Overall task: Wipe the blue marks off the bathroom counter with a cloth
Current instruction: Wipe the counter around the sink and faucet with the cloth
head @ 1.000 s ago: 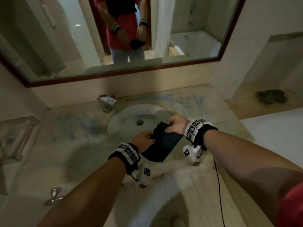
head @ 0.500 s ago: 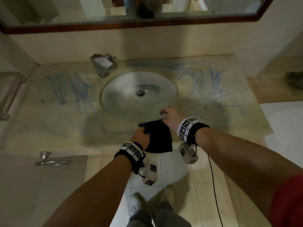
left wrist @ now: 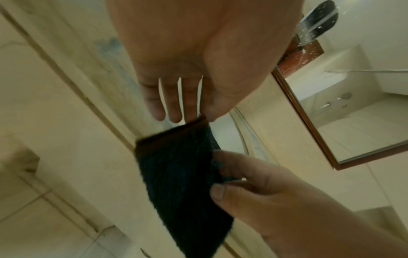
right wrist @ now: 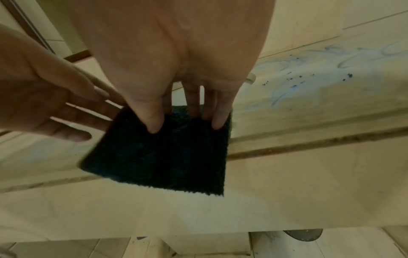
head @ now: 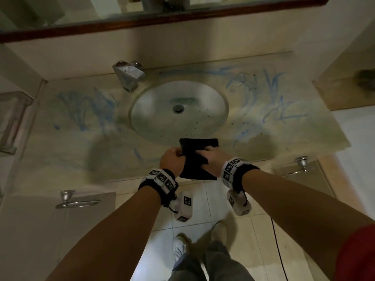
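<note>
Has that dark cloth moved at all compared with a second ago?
Yes. The cloth then overlapped the sink bowl; now it hangs at the counter's front edge, only its top reaching the sink rim, gripped by both hands.

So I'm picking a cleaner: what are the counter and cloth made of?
The counter looks like polished beige stone, maybe marble, going by its faint veining and sheen. The cloth looks like dark terry or microfibre, with a fuzzy looped pile.

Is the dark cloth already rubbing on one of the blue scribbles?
No, the folded dark cloth is held by both hands at the counter's front edge, between the blue marks on either side.
</note>
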